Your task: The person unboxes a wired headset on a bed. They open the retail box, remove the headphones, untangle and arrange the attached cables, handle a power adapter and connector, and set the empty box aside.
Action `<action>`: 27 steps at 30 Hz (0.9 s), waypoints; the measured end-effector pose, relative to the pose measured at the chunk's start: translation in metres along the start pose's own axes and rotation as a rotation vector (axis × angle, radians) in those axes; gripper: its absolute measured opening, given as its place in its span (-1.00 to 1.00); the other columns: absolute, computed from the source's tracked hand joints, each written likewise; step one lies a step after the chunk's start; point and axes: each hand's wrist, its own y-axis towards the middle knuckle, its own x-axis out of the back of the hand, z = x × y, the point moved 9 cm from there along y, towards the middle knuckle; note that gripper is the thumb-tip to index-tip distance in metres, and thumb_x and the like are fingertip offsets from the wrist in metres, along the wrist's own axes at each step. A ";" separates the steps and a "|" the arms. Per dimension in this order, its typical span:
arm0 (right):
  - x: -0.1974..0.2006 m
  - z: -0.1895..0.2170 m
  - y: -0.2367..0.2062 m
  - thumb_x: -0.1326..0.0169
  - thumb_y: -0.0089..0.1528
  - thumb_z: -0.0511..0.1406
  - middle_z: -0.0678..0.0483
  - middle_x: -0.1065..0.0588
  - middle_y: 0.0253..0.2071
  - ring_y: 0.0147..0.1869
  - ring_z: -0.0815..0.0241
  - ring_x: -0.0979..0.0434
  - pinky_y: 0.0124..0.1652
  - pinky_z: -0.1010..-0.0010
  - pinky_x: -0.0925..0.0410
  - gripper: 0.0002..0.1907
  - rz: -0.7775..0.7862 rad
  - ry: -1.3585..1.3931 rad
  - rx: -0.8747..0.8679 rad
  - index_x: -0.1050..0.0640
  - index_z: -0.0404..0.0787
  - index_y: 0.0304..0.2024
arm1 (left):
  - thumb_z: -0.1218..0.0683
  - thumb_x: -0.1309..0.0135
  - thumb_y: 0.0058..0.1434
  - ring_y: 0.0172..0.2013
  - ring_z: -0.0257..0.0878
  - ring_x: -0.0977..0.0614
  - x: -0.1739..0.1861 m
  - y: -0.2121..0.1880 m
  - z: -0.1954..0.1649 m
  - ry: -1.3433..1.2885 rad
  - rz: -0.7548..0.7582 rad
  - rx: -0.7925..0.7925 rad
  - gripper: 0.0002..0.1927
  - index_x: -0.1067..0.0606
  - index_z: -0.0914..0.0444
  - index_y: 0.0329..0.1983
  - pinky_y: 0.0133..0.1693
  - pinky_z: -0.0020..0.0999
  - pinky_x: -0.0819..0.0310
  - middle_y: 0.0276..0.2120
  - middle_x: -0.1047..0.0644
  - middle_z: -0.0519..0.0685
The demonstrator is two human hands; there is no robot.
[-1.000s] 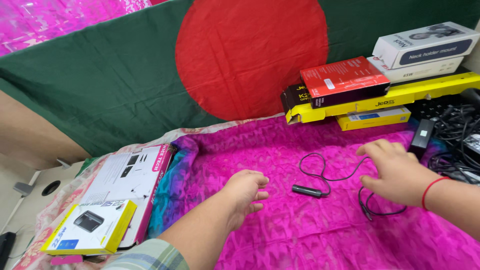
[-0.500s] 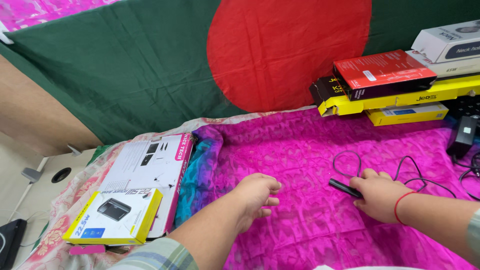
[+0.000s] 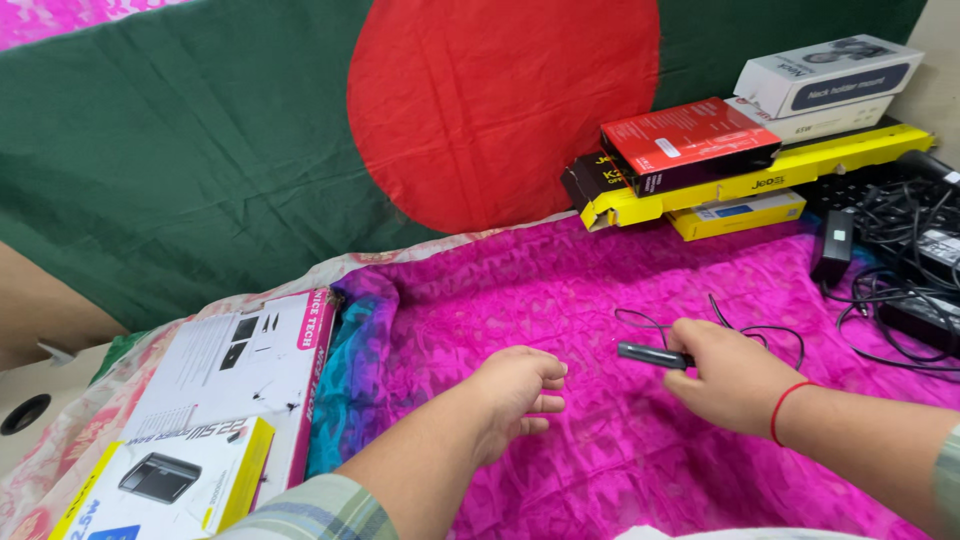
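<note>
Right hand point(image 3: 730, 385) pinched shut on small black stick-shaped device point(image 3: 650, 353) above pink cloth point(image 3: 560, 300), thin black cable point(image 3: 745, 330) trailing; left hand point(image 3: 515, 395) loosely curled, empty; risk judged: cable snagging, jerking device loose.

Green flag point(image 3: 200, 150) with red disc hangs behind. Stacked boxes point(image 3: 740, 160) upper right: red, black, yellow, white. Tangled black cables point(image 3: 900, 230) far right. White box point(image 3: 240, 370) and yellow box point(image 3: 160, 485) lower left.
</note>
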 end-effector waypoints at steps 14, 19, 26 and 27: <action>0.078 -0.152 0.015 0.17 0.34 -0.29 0.00 -0.50 -0.38 -0.38 0.14 -0.47 -0.28 0.31 -0.37 -0.77 -0.299 0.842 -0.396 -0.44 -0.33 -0.25 | 0.03 0.00 0.27 0.01 -0.16 -0.57 -0.079 0.009 -0.050 0.065 0.096 -0.034 -0.60 -0.44 0.21 0.17 0.06 -0.12 -0.47 0.05 -0.53 0.00; 0.136 -0.212 0.008 -0.03 0.29 -0.33 -0.15 -0.54 -0.41 -0.44 0.00 -0.51 -0.41 0.17 -0.38 -0.86 -0.387 0.457 -0.415 -0.51 -0.30 -0.26 | 0.03 -0.01 0.27 0.01 -0.17 -0.58 -0.098 0.014 -0.059 0.060 0.057 -0.009 -0.60 -0.46 0.20 0.17 0.08 -0.13 -0.48 0.05 -0.54 -0.02; 0.209 -0.275 0.028 -0.31 0.19 -0.30 -0.19 -0.52 -0.56 -0.54 -0.02 -0.61 -0.49 0.13 -0.44 -0.72 -0.641 0.049 -0.298 -0.53 -0.37 -0.44 | 0.05 -0.05 0.25 -0.06 -0.18 -0.57 -0.125 0.023 -0.069 0.053 0.046 -0.006 -0.60 -0.45 0.19 0.16 0.03 -0.13 -0.47 0.02 -0.53 -0.01; 0.215 -0.279 0.031 -0.37 0.15 -0.30 -0.17 -0.52 -0.56 -0.52 0.00 -0.61 -0.49 0.15 -0.45 -0.70 -0.652 -0.030 -0.295 -0.53 -0.39 -0.44 | 0.05 -0.06 0.25 -0.07 -0.19 -0.56 -0.127 0.024 -0.070 0.048 0.044 -0.010 -0.60 -0.45 0.20 0.15 0.02 -0.13 -0.47 0.01 -0.52 -0.01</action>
